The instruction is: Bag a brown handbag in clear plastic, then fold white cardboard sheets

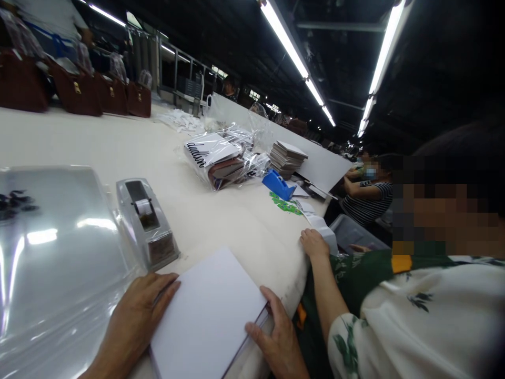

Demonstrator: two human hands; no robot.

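A stack of white sheets point(209, 316) lies at the table's near edge, between my two hands. My left hand point(136, 316) rests against its left side, fingers pressed together on the edge. On the right side, my right hand point(276, 334) holds the stack's edge between thumb and fingers. Just beyond my left hand stands a grey tape dispenser point(148, 221). Clear plastic bags point(59, 252) lie flat at the left, with a dark print on the top one.
Brown handbags point(79, 89) line the far left of the table point(130, 142). Farther back are a plastic-wrapped bundle point(224, 158), stacked boards point(287, 157) and a blue tape dispenser point(278, 184). A person point(418, 310) sits close at right, a hand on the table edge.
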